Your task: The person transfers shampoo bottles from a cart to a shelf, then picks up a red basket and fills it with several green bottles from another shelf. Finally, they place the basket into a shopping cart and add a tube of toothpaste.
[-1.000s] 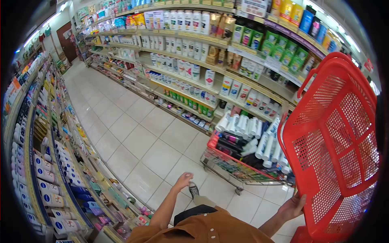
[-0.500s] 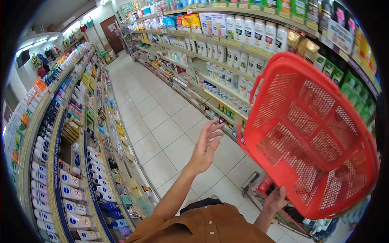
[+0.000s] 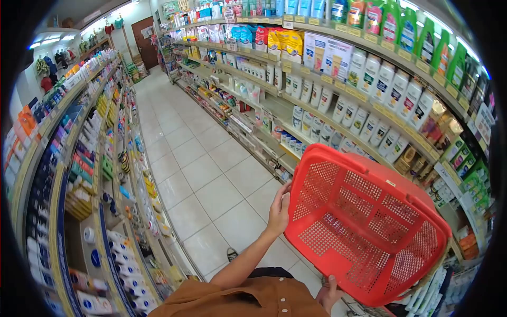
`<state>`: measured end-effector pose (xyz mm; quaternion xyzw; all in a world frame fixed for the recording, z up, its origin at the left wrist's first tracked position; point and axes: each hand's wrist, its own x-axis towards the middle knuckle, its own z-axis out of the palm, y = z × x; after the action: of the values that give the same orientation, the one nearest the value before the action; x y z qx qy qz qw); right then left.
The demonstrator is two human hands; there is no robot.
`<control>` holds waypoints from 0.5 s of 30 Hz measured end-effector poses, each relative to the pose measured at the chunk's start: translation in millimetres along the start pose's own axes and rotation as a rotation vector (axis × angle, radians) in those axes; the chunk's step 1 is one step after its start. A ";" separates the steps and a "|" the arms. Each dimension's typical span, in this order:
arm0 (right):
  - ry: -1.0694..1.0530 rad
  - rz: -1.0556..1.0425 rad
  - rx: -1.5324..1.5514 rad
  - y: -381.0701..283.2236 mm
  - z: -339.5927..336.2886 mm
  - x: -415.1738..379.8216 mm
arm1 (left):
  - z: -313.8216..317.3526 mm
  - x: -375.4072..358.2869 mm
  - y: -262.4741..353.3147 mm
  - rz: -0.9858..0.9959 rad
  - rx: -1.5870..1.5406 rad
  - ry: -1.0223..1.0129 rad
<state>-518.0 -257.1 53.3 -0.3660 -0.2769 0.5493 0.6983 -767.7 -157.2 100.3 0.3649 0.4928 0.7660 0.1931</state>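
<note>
A red plastic shopping basket (image 3: 388, 185) with perforated sides is tilted, its open mouth facing me, and nothing shows inside. My left hand (image 3: 279, 211) is at its left rim, fingers bent against the edge and partly hidden by it. At the near lower rim, my right hand (image 3: 330, 293) grips the basket, with the thumb showing on the near side and the other fingers mostly hidden.
Shelves of shampoo bottles (image 3: 393, 90) run along the right, close behind the basket. On the left stands a shelf (image 3: 60, 222) of lotions and other toiletries. A tiled aisle (image 3: 211, 174) stretches between them to a brown door (image 3: 144, 42).
The basket has come lower and left, its mouth turning further towards me. My left hand, apart from it with spread fingers before, is now at its left rim. My right hand keeps its grip.
</note>
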 end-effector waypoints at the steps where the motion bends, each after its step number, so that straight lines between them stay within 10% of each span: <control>1: 0.024 0.017 -0.027 13.5 17.2 -9.6 | -19.2 14.5 -3.1 -0.044 -0.042 0.013; 15: 0.149 0.297 -0.010 150.9 203.3 -72.2 | -230.5 149.1 -36.9 -0.224 0.476 0.183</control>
<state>-781.1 -265.6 49.0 -0.4461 -0.1701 0.6164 0.6262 -1041.0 -184.7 65.0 0.2724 0.7116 0.6324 0.1400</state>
